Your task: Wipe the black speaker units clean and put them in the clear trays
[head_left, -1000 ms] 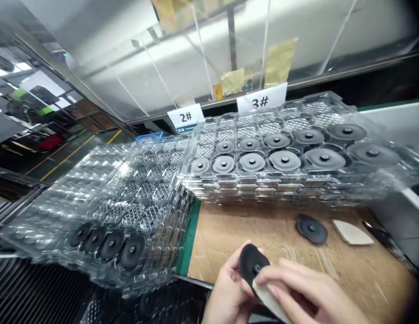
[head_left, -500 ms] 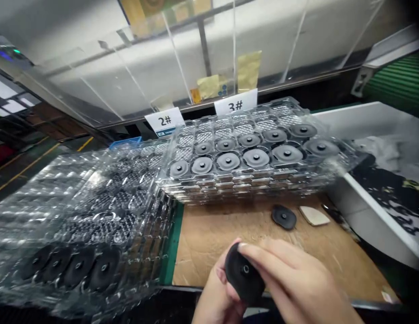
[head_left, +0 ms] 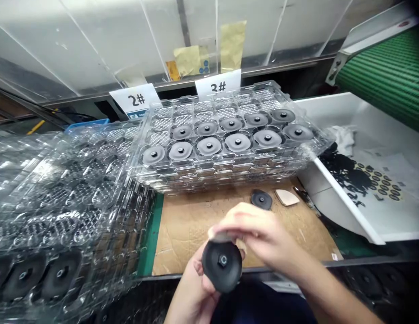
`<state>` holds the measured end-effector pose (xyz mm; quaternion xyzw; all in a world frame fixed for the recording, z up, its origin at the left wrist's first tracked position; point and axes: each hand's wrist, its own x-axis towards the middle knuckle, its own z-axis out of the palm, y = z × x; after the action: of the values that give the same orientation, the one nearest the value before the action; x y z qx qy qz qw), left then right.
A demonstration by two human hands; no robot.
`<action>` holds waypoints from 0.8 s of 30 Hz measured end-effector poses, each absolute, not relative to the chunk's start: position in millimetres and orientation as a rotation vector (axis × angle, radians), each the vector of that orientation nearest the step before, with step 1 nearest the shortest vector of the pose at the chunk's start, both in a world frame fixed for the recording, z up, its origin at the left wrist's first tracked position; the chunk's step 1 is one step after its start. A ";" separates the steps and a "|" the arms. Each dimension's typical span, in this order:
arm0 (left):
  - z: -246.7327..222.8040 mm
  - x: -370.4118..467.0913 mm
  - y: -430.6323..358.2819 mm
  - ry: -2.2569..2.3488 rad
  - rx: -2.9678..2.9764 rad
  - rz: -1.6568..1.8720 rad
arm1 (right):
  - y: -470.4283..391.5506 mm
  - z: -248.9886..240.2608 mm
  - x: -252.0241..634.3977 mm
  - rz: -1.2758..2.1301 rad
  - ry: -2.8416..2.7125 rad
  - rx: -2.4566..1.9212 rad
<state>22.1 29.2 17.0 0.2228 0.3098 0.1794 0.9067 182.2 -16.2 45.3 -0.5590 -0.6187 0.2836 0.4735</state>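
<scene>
My left hand (head_left: 199,279) grips a black rounded rubber-like disc (head_left: 216,270) from its left side and below. A small metal-looking ring sits in a raised hub at the disc's middle, and its face is tilted toward me. My right hand (head_left: 253,229) curls over the disc's top edge, fingers bent and partly blurred. A pale blurred patch shows under those fingertips; what it is I cannot tell. Beyond my right hand, another black disc (head_left: 261,199) lies on the brown cardboard sheet (head_left: 182,225), beside a cream-coloured flat pad (head_left: 286,197).
A stack of clear plastic trays (head_left: 196,168) stands behind the cardboard, its top one bearing two rows of black discs. More clear trays (head_left: 104,216) rise at left. On the right are a white bin (head_left: 361,222) with black scraps and a green ribbed belt (head_left: 385,67).
My view has swung to the right and down. My right hand has shifted along the disc's upper edge, with its fingers more curled, and the disc faces me more squarely.
</scene>
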 end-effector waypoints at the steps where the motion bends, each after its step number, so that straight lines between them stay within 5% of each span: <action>1: 16.6 20.2 30.4 0.652 0.433 0.375 | -15.8 36.6 187.4 0.698 -1.405 -1.508; 12: -0.2 10.1 37.6 0.744 0.372 0.520 | -53.5 -79.5 161.0 0.692 -1.229 -1.898; 24: 0.7 15.2 31.8 0.803 0.377 0.552 | -12.1 50.4 144.0 0.846 -1.374 -1.518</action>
<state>15.2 31.8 0.7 0.1800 0.3834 0.2634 0.8667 144.0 -12.1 50.4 -0.6129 -0.5549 0.3418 0.4468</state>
